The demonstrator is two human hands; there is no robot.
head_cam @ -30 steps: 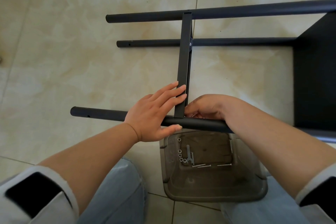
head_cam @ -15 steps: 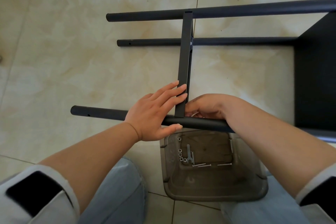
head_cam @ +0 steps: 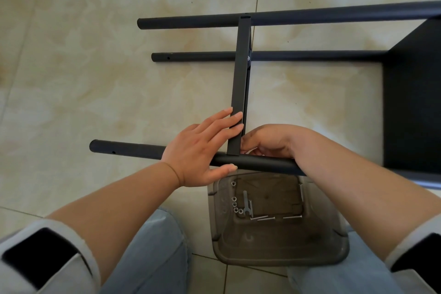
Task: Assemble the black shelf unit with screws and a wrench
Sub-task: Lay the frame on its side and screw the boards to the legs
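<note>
Our left hand (head_cam: 200, 150) lies flat-fingered against the crossbar (head_cam: 239, 93), thumb under the near tube (head_cam: 148, 151). Our right hand (head_cam: 267, 142) curls at the joint; grasping what, we cannot tell. Keep the crossbar square; the wrench (head_cam: 245, 204) waits in the bin (head_cam: 322, 255).

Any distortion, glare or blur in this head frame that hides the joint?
Head view: wide-angle bending curves the far tube; soft daylight, no harsh glare; hands sharp, sleeves at the corners slightly soft; the right hand covers the joint beside the crossbar.
</note>
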